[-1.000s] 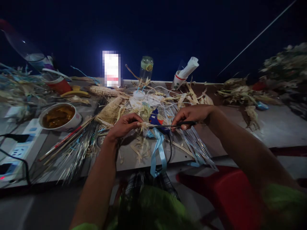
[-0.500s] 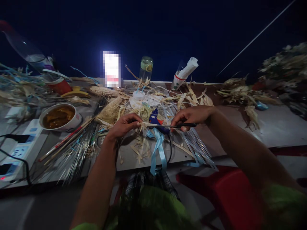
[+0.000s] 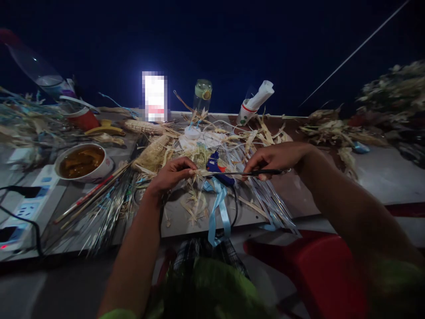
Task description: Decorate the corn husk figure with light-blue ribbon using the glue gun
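Note:
Between the thumb and fingers of my left hand (image 3: 172, 176) is a pale strip of corn husk (image 3: 201, 173). My right hand (image 3: 270, 159) is closed on a slim black tool (image 3: 269, 172) held level; its thin part points left toward the husk, and its exact kind is unclear. Just behind the tool lies a blue glue gun (image 3: 213, 162) with an orange trigger. A light blue ribbon (image 3: 219, 210) hangs over the table's front edge below it. Husk scraps are scattered around, and clear glue sticks (image 3: 274, 201) lie under my right hand.
Left of me are a bowl of brown liquid (image 3: 83, 161), a power strip (image 3: 31, 208) and a bundle of thin wires (image 3: 102, 221). A lit screen (image 3: 154, 95), a bottle (image 3: 202, 95) and a paper cup (image 3: 246, 113) line the back. A red stool (image 3: 328, 270) stands at right.
My right hand and the black tool have shifted a little to the right, away from my left hand. My left hand stays in place, still pinching the husk.

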Action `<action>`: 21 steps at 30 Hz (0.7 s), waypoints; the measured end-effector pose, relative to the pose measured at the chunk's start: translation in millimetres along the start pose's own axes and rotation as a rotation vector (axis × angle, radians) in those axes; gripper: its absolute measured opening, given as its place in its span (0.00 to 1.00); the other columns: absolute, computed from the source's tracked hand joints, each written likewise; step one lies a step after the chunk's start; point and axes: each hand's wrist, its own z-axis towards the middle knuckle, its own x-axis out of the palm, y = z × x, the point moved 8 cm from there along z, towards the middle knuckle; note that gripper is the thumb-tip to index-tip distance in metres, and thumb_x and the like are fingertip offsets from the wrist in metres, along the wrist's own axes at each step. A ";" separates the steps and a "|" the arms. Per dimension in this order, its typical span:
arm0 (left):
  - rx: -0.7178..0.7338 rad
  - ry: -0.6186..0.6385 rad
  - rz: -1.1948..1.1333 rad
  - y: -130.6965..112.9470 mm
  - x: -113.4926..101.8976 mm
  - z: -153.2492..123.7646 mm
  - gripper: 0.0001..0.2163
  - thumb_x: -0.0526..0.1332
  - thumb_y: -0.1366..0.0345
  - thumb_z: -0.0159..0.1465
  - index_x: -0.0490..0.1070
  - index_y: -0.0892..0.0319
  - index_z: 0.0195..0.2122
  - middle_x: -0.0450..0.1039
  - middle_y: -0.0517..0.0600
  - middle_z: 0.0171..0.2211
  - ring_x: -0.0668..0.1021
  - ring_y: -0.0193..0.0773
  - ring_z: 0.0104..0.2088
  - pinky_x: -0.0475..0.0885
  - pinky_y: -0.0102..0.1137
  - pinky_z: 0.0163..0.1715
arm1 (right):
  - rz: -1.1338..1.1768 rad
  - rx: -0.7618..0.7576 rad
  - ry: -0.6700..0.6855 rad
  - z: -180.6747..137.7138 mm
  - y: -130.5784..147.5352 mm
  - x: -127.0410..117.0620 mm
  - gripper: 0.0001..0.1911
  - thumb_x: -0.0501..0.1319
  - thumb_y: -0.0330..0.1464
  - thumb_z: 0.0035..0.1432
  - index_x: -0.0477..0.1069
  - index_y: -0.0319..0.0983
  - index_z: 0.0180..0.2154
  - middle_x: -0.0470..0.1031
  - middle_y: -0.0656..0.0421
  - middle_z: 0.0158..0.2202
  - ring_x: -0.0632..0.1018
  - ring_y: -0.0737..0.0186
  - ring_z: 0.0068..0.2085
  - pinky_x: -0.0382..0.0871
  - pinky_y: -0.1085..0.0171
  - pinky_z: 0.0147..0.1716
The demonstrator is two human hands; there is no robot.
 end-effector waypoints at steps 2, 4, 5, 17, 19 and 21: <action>-0.007 -0.010 -0.019 0.9 -0.3 -0.1 0.09 0.67 0.62 0.51 0.73 0.62 0.28 0.71 0.49 0.26 0.70 0.30 0.26 0.63 0.25 0.26 | -0.027 -0.003 -0.013 -2.9 -0.7 -2.1 0.30 0.62 0.46 0.49 0.70 0.33 0.49 0.70 0.61 0.25 0.64 0.74 0.24 0.53 0.70 0.23; -0.006 -0.015 -0.029 1.8 -0.6 -0.2 0.09 0.67 0.62 0.50 0.73 0.62 0.28 0.71 0.48 0.26 0.70 0.30 0.26 0.64 0.25 0.26 | -0.045 -0.007 -0.016 -4.1 0.1 -2.6 0.30 0.62 0.46 0.50 0.69 0.33 0.50 0.70 0.60 0.25 0.64 0.73 0.24 0.54 0.70 0.23; -0.006 -0.016 -0.032 2.3 -0.6 -0.2 0.09 0.67 0.62 0.50 0.73 0.62 0.28 0.71 0.48 0.26 0.70 0.30 0.27 0.64 0.25 0.27 | -0.050 -0.006 -0.010 -3.8 0.9 -2.0 0.30 0.62 0.46 0.50 0.69 0.33 0.50 0.70 0.60 0.25 0.64 0.73 0.24 0.54 0.70 0.23; 0.012 -0.004 0.001 -3.4 3.7 -0.4 0.10 0.67 0.61 0.51 0.73 0.62 0.27 0.71 0.49 0.26 0.71 0.31 0.28 0.64 0.27 0.29 | 0.019 -0.066 0.079 16.9 7.1 7.0 0.27 0.61 0.46 0.51 0.70 0.36 0.49 0.68 0.63 0.24 0.62 0.75 0.24 0.52 0.72 0.22; 0.016 0.004 0.005 -3.9 4.6 -0.6 0.09 0.67 0.61 0.51 0.73 0.62 0.27 0.72 0.49 0.27 0.71 0.32 0.28 0.65 0.27 0.29 | 0.054 -0.073 0.089 19.9 7.6 8.8 0.27 0.61 0.46 0.51 0.70 0.36 0.48 0.66 0.63 0.22 0.60 0.75 0.22 0.51 0.72 0.21; 0.016 0.021 0.001 -3.8 6.1 -0.6 0.09 0.67 0.61 0.51 0.73 0.62 0.27 0.72 0.50 0.27 0.71 0.32 0.28 0.64 0.27 0.29 | 0.076 -0.081 0.099 22.6 9.6 10.8 0.27 0.61 0.46 0.51 0.71 0.36 0.48 0.65 0.64 0.22 0.60 0.76 0.22 0.51 0.72 0.21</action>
